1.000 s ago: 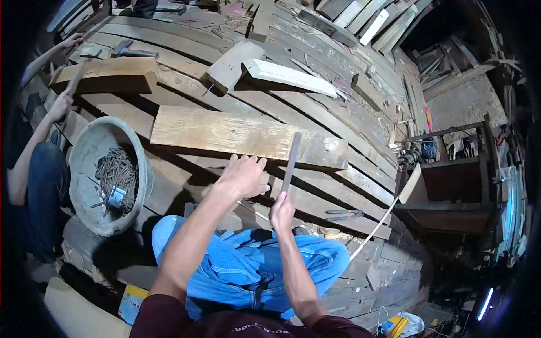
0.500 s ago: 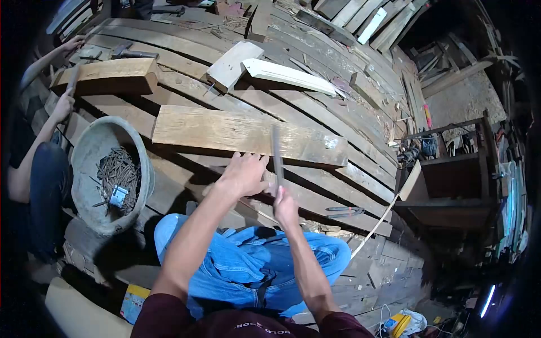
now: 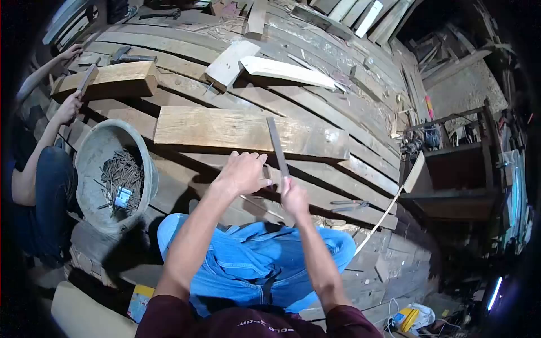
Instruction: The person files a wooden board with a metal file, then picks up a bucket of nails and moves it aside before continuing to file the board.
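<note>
A thick wooden block (image 3: 214,127) lies across the floor slats in front of me. My left hand (image 3: 242,173) is at its near edge, back of the hand up, fingertips against the edge and thumb apart from the fingers. Held in my right hand (image 3: 295,198) is a flat metal bar (image 3: 277,143), its far end overlapping the block's top. To the left stands a round bucket (image 3: 153,180) with many nails (image 3: 121,172) and a small blue-and-white packet (image 3: 123,197) inside. Pliers (image 3: 350,205) lie on the slats right of my right hand.
At the left, another person's hand (image 3: 70,107) holds a similar flat bar (image 3: 87,78) over a second wooden block (image 3: 112,79). A hammer (image 3: 131,57) lies behind that. Beyond my block are pale board pieces (image 3: 287,72). A wooden frame (image 3: 451,194) stands at the right.
My right hand has moved slightly right and down, and the bar now leans more to the left. The other person's bar has tilted over their block. My left hand stays at the block's edge.
</note>
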Tool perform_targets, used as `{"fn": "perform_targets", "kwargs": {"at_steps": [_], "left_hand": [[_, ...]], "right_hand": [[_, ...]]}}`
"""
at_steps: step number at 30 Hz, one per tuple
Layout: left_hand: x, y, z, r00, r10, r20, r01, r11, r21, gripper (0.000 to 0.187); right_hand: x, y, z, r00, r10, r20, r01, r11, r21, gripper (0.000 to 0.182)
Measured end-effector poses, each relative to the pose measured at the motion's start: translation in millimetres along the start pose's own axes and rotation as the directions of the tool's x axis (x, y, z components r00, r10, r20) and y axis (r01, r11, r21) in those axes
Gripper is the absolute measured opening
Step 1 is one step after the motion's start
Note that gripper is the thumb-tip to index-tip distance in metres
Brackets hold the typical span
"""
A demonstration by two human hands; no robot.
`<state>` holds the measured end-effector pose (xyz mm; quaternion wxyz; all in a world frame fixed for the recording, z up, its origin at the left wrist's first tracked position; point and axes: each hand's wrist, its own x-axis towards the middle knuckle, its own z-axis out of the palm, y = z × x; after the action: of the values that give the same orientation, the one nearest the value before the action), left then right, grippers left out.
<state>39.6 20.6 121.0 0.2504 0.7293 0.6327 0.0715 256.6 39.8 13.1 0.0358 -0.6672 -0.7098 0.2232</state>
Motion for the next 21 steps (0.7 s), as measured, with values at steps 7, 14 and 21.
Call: {"fn": "perform_targets", "kwargs": {"at_steps": [7, 14, 21], "left_hand": [[-4, -4, -5, 0.997, -0.060, 0.057, 0.056, 0.996, 0.066, 0.072], [0, -1, 0, 0.997, -0.024, 0.073, 0.020, 0.998, 0.055, 0.069], [-3, 2, -4, 1.000, -0.030, -0.001, 0.030, 0.998, 0.049, 0.067]], "right_hand": [[48, 31, -61, 0.911, 0.412, -0.032, -0.380, 0.866, 0.324, 0.063], [-6, 1, -24, 1.000, -0.009, -0.021, 0.009, 1.000, -0.005, 0.054], [24, 26, -75, 0.889, 0.453, -0.073, -0.412, 0.858, 0.306, 0.067]]}}
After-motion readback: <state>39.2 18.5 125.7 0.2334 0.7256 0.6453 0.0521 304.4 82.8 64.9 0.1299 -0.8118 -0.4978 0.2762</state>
